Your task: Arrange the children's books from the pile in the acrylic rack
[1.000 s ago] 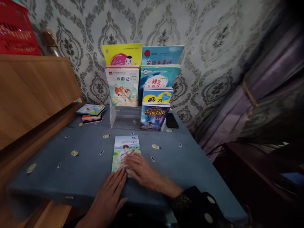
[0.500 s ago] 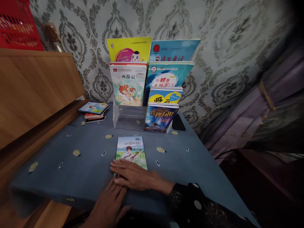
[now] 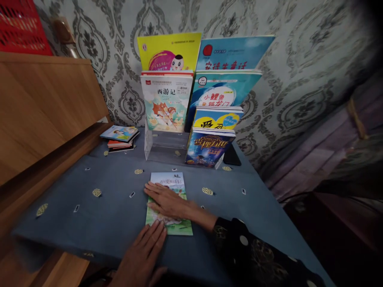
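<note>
A thin picture-covered book (image 3: pixel 183 228) lies flat on the blue tablecloth in front of me, its cover blue at the top and green at the bottom. My right hand (image 3: pixel 167 202) rests flat across the cover's middle, fingers stretched out toward the left edge and hiding much of the drawing. At the book's lower left corner, the fingertips of my left hand (image 3: pixel 143 251) touch the edge. That hand lies flat with its thumb apart, mostly on the cloth.
Behind the book stands a clear acrylic rack (image 3: pixel 148 145) with several children's books (image 3: pixel 169 101) in tiers. Beside it on the right is a dark flat object (image 3: pixel 232 155). A small book pile (image 3: pixel 119 133) sits back left, next to a wooden cabinet (image 3: pixel 50 111) with a red basket (image 3: pixel 22 30).
My right hand has slid up over the cover, away from my left hand, baring the book's lower part. The left hand stays by the lower edge. The view has shifted slightly.
</note>
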`<state>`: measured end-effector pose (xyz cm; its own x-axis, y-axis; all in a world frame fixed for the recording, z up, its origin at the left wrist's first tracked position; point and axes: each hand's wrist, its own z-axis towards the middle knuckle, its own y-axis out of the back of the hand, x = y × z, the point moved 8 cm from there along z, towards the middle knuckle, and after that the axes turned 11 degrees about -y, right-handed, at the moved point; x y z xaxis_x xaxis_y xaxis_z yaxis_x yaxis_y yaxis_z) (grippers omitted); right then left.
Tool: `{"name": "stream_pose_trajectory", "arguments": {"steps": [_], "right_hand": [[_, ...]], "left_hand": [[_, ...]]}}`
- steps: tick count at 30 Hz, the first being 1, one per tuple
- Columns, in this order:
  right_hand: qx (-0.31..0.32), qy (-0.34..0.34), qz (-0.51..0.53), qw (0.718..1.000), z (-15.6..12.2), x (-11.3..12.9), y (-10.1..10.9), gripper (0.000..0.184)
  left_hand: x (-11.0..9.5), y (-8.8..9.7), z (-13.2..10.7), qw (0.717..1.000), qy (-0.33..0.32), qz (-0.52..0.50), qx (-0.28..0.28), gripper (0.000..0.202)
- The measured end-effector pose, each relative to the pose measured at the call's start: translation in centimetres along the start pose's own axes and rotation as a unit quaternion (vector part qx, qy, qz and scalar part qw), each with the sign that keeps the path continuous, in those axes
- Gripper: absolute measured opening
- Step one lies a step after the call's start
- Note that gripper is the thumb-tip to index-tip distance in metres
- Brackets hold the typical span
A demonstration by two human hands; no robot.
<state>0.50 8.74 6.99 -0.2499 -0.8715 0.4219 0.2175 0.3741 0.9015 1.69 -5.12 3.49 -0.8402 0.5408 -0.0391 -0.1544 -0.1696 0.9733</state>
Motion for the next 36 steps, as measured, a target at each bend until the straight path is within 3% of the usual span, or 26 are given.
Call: {"name": "stream_pose_trajectory", "arguments": {"steps": [11,19,24,30,36], "right_hand": [[-0.033,-0.076,-0.044,0.996,0.3,-4.7,0.0,0.061],[-0.103,-0.160,-0.066,0.979,-1.5,-8.8,1.1,0.063],[-0.116,-0.203,-0.073,0.970,-3.3,-9.8,1.0,0.066],[-0.136,-0.202,-0.064,0.968,-5.0,-9.9,0.5,0.069],[-0.130,-0.201,-0.068,0.969,-6.4,-8.8,0.2,0.072]], "left_hand": [[0.0,0.3,0.1,1.000,0.006,-0.030,0.002,0.079],[0.0,0.5,0.1,0.999,0.023,-0.029,0.003,0.075],[0.0,0.7,0.1,1.000,0.021,-0.019,0.007,0.076],[3.0,0.6,0.9,0.999,0.042,-0.029,0.014,0.078],[7.9,0.4,3.9,0.997,0.060,-0.045,0.033,0.061]]}}
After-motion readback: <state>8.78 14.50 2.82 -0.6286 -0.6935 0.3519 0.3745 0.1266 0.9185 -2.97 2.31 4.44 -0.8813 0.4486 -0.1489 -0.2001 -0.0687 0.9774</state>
